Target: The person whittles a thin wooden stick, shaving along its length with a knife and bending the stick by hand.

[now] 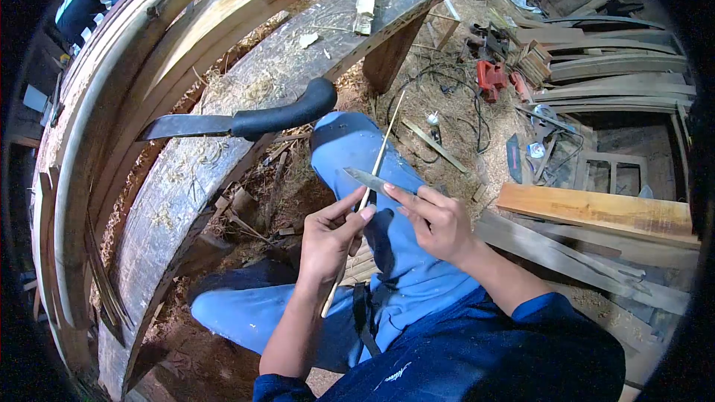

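Observation:
Over my lap, my left hand [329,242] pinches a thin, pale wooden strip [386,138] between thumb and fingers. The strip runs slantwise, its narrow tip pointing up and away and its lower end beside my left forearm. My right hand [436,223] is closed round a small knife [363,178], whose handle is mostly hidden in the palm. Its blade lies across the strip, just above my left fingertips, with the right index finger stretched along it. A larger knife [287,111] with a curved black handle rests on the wooden bench [167,234], left of my knee.
Curved wooden boards [82,126] stand along the bench's far side. Shavings [257,85] lie on bench and floor. To the right are a red power tool [490,80], a dark cable [484,130], stacked boards [618,67] and a thick plank [596,210].

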Demonstrator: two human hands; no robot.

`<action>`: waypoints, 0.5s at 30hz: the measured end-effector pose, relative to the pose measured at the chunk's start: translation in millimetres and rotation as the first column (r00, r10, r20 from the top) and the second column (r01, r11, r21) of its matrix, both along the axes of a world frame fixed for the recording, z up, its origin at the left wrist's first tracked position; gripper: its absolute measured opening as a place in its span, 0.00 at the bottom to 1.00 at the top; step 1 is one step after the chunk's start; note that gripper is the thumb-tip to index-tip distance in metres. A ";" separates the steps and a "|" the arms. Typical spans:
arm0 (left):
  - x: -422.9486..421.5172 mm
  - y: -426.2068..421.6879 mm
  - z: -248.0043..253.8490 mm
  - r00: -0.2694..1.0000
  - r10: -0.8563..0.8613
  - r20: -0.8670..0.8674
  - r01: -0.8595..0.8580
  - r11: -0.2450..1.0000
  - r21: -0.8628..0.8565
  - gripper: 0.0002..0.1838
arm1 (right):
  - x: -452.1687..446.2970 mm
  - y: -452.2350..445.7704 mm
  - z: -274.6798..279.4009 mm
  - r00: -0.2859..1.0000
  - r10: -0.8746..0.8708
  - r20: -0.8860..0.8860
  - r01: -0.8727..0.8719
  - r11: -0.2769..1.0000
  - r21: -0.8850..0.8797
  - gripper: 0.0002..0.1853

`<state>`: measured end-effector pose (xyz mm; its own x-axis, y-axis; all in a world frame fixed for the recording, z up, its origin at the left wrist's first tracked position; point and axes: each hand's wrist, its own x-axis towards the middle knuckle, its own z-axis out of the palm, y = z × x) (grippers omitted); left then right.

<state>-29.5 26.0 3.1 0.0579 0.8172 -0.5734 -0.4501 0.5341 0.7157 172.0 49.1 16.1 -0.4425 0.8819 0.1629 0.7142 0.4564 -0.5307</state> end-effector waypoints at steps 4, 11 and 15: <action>-1.4 -4.5 1.3 1.000 0.018 -0.006 -0.018 1.000 -0.021 0.23 | -2.4 1.3 -6.3 1.000 0.013 0.003 -0.013 1.000 -0.029 0.28; -17.8 -27.6 7.2 0.999 -0.042 -0.008 0.041 0.996 -0.081 0.22 | 0.2 13.0 -9.8 0.995 -0.077 -0.068 0.075 0.996 -0.038 0.28; -27.4 -49.1 1.3 0.997 -0.072 0.000 0.072 0.995 -0.076 0.22 | 4.2 21.5 -13.4 0.988 -0.098 -0.117 0.097 0.995 -0.013 0.28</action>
<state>-56.9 -23.1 4.4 0.1132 0.7653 -0.6337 -0.4068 0.6176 0.6732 176.2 70.7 2.7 -0.3324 0.9213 0.2019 0.6878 0.3833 -0.6164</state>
